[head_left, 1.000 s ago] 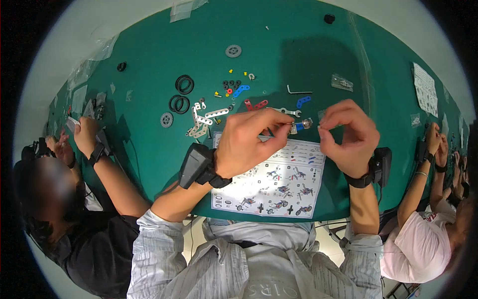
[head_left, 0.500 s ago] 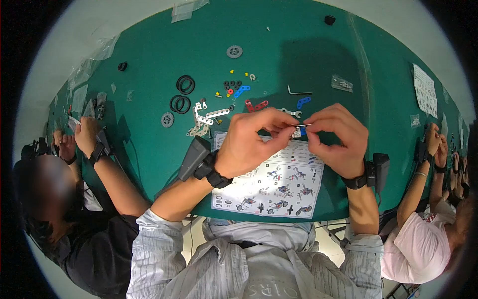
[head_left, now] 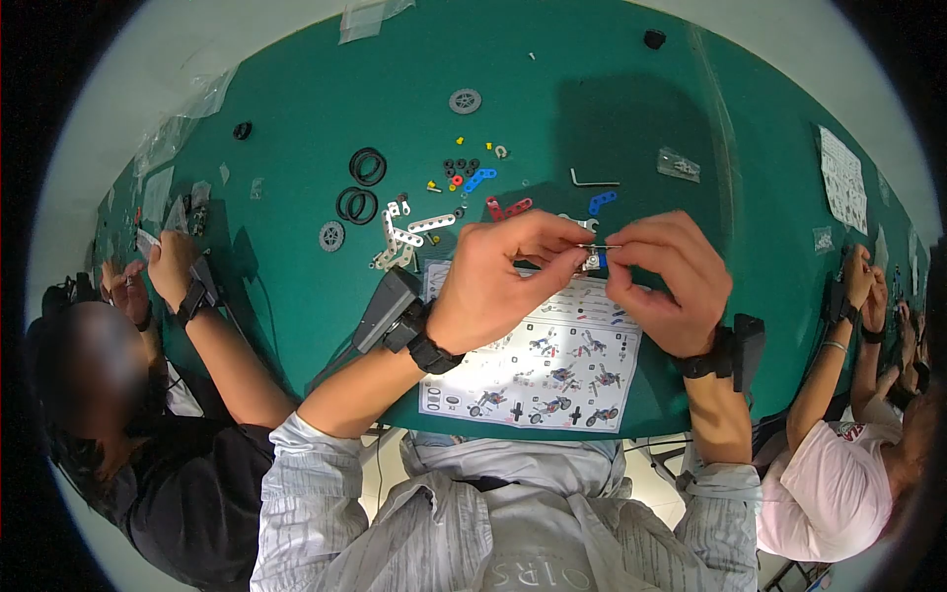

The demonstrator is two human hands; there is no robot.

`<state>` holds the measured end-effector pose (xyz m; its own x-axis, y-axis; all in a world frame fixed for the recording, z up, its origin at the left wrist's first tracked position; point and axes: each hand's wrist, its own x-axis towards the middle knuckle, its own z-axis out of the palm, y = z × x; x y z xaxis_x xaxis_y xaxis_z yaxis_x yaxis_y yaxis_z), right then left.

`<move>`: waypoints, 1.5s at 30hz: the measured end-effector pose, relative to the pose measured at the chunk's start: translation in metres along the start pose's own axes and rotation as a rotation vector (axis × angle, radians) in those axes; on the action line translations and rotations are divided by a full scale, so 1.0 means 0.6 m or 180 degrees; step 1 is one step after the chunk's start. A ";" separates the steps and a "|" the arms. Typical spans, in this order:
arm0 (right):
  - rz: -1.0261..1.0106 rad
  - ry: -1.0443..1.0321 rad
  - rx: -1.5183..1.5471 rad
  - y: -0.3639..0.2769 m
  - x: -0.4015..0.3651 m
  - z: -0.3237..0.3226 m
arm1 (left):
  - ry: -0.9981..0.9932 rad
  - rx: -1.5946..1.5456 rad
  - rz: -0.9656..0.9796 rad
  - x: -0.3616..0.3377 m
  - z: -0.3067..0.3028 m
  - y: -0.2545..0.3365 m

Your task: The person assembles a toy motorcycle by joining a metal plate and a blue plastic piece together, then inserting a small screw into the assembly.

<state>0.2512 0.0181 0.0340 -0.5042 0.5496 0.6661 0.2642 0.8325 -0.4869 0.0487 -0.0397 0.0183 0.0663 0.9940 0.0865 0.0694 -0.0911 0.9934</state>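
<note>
Above the printed sheet, my left hand (head_left: pixel 508 281) pinches a small silver metal piece with a blue part (head_left: pixel 596 259) between thumb and index finger. My right hand (head_left: pixel 676 281) closes on the other side of the same piece, its fingertips at a thin metal edge. Fingers cover much of this piece, so its exact shape is hidden. Just beyond the fingertips lies a small metal wrench (head_left: pixel 591 224), partly hidden. A hex key (head_left: pixel 595 181) and a blue perforated link (head_left: pixel 602 202) rest farther back. Left of them is a red perforated link (head_left: pixel 509 208).
The instruction sheet (head_left: pixel 533 395) lies at the table's near edge. Black rubber rings (head_left: pixel 368 167), grey wheels (head_left: pixel 465 102), white perforated strips (head_left: pixel 431 223) and small black and yellow parts sit to the left. A plastic bag (head_left: pixel 679 165) is at right. Other people work on both sides.
My right hand has shifted slightly, its fingers a little lower around the piece. The piece shows a bit more of its silver and blue part. My left hand is nearly still.
</note>
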 end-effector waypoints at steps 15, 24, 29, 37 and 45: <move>0.0326 0.0134 0.0298 -0.003 -0.002 0.005 | 0.0208 0.0531 0.0529 -0.001 -0.001 0.012; -0.0202 0.0111 -0.0052 -0.005 -0.003 0.007 | 0.0128 0.0237 0.0117 -0.001 0.002 0.005; 0.0089 0.0069 0.0047 0.000 -0.001 0.009 | 0.0079 0.0315 0.0066 0.004 0.000 0.005; 0.1307 0.0174 0.0561 0.047 -0.010 0.003 | 0.0260 0.0340 0.0122 0.031 -0.043 -0.022; 0.1188 -0.0226 0.0180 0.037 -0.003 0.004 | 0.0364 -0.0513 -0.0152 0.047 -0.072 -0.023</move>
<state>0.2558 0.0354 0.0206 -0.4382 0.8063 0.3972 0.3957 0.5698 -0.7202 0.0067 -0.0081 0.0103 -0.0474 0.9982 0.0379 -0.0911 -0.0422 0.9949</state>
